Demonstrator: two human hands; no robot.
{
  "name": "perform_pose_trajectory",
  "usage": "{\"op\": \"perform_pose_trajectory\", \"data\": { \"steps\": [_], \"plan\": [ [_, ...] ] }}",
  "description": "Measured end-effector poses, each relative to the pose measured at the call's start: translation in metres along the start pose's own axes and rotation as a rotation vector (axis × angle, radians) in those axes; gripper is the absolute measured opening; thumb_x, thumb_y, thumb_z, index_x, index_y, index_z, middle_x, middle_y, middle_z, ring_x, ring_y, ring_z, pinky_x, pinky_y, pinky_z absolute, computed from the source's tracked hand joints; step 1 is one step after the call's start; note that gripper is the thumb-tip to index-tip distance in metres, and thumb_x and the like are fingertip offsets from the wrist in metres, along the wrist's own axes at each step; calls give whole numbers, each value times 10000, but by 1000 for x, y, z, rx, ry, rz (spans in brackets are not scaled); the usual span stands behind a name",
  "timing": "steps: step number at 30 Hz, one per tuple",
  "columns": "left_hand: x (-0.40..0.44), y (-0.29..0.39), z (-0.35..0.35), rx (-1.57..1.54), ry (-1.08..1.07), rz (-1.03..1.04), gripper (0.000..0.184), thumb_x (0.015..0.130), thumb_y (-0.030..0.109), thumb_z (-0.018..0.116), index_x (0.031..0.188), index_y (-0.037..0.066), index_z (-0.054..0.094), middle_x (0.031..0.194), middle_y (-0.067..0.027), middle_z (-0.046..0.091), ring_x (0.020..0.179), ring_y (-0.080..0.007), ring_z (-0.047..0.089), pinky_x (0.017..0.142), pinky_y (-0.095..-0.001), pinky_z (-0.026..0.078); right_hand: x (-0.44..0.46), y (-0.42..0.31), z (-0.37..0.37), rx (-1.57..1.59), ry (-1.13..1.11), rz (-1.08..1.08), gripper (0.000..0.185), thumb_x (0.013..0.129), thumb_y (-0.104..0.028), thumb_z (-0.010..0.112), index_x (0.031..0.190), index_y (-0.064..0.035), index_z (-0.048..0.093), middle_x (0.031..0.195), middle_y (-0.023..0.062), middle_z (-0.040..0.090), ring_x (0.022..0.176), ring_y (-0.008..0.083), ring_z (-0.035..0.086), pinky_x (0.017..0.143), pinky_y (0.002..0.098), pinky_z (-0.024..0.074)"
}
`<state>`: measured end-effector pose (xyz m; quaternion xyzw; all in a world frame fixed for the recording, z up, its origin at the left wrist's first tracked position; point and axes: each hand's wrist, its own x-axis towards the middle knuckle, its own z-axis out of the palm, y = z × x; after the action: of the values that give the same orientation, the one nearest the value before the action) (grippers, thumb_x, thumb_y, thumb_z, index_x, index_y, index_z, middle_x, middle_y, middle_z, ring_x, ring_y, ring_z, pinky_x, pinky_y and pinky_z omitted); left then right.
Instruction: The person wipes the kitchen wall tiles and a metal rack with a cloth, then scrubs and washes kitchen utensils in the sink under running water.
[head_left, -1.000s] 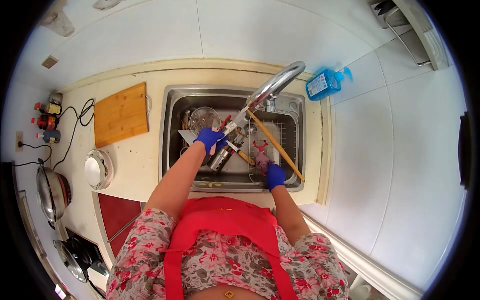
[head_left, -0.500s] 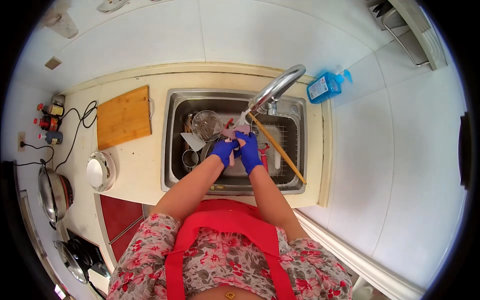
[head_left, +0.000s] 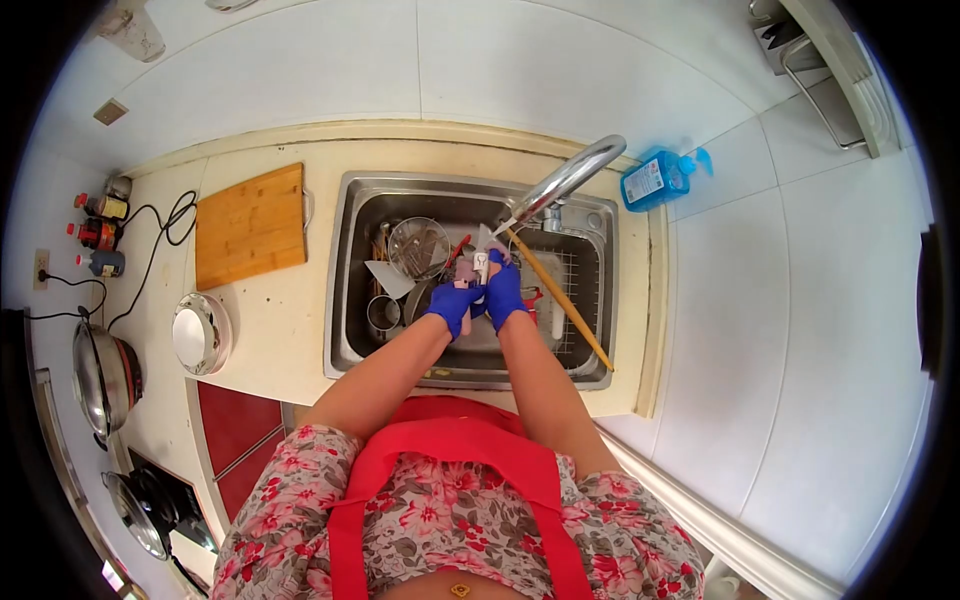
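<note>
Both my hands wear blue gloves and are close together over the sink [head_left: 338,290], below the chrome tap [head_left: 570,182]. My left hand [head_left: 455,302] is closed on a pinkish cloth [head_left: 465,270], part of which hangs below the fingers. Just beside it, my right hand [head_left: 506,292] grips a small white object [head_left: 481,263] whose kind I cannot make out. A pale streak at the tap's mouth looks like running water. Left of my hands are a clear glass bowl [head_left: 419,247] and a metal cup [head_left: 383,313]. Near my right hand lies a red-handled utensil [head_left: 530,298], partly hidden.
A wooden rolling pin [head_left: 560,297] slants across the sink's right side above a wire rack [head_left: 572,270]. Blue pump bottle [head_left: 655,180] stands at the back right corner. A cutting board [head_left: 250,228] and stacked bowls [head_left: 200,333] are on the left counter.
The white object now shows between my hands, where mostly pink cloth showed before. My right hand has shifted slightly, and the whole view has moved a little.
</note>
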<state>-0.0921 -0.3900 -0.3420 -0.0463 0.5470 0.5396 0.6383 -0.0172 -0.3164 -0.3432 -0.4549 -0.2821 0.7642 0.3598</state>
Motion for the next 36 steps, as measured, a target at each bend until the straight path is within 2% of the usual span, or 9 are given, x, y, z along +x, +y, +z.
{"op": "perform_pose_trajectory", "data": {
  "steps": [6, 8, 10, 12, 14, 27, 29, 33, 36],
  "plan": [
    [0, 9, -2, -123, -142, -38, 138, 794, 1, 577, 929, 11, 547, 804, -97, 595, 715, -201, 594, 630, -309, 501, 11, 10, -24, 471, -187, 32, 117, 853, -136, 475, 940, -73, 520, 889, 64, 576, 799, 192, 595, 712, 336, 503],
    [4, 12, -3, -25, -165, -17, 163, 794, 0, 569, 954, 21, 550, 826, -90, 594, 718, -195, 591, 633, -304, 499, -23, -19, -13, -674, -295, -569, 207, 778, -77, 566, 974, -17, 536, 898, 72, 590, 802, 180, 571, 711, 310, 459],
    [-8, 10, 7, 6, -137, 42, 167, 798, 4, 558, 964, 24, 549, 837, -87, 592, 720, -190, 588, 629, -297, 497, -22, -14, -4, -51, -89, 15, 248, 723, -52, 624, 953, -6, 540, 893, 74, 588, 802, 165, 569, 703, 283, 453],
    [-9, 11, 7, 42, -108, 111, 172, 803, 8, 547, 974, 27, 549, 848, -83, 590, 721, -186, 586, 626, -290, 494, -17, -10, -4, -114, -104, -61, 262, 712, -85, 656, 927, 3, 534, 833, 81, 590, 754, 152, 568, 655, 270, 450],
    [-3, 9, 2, 207, -126, 88, 204, 795, -4, 543, 992, 52, 546, 913, -72, 580, 740, -178, 593, 643, -310, 522, -15, -10, -3, -633, -27, -184, 244, 717, -108, 663, 916, -15, 557, 789, 79, 587, 708, 126, 550, 622, 272, 452],
    [25, 43, 8, 152, -147, 225, 141, 755, 29, 644, 880, 5, 584, 736, -61, 592, 632, -141, 567, 576, -259, 459, -61, -65, -71, -1106, 206, -353, 287, 675, -162, 691, 902, -5, 611, 765, 162, 595, 702, 254, 584, 649, 320, 447],
    [25, 46, 9, 153, -180, 206, 144, 758, 37, 649, 884, 5, 586, 739, -56, 591, 623, -138, 564, 571, -253, 457, -55, -63, -95, -1717, -50, -370, 362, 660, -174, 698, 979, -29, 606, 844, 173, 591, 800, 233, 589, 688, 303, 449],
    [13, 46, 12, 188, -294, 123, 163, 779, 63, 640, 923, 8, 588, 758, -44, 599, 633, -128, 560, 571, -247, 457, -33, -48, -67, -909, 28, -492, 353, 705, -184, 681, 1011, -30, 594, 903, 132, 589, 829, 181, 569, 707, 305, 447],
    [-4, 53, 15, 226, -327, 89, 177, 792, 97, 635, 945, 19, 593, 772, -36, 604, 663, -124, 562, 573, -249, 454, -31, -68, -17, -316, -66, -49, 302, 774, -167, 635, 1027, -9, 584, 897, 68, 598, 798, 132, 563, 699, 286, 450]
  ]
}}
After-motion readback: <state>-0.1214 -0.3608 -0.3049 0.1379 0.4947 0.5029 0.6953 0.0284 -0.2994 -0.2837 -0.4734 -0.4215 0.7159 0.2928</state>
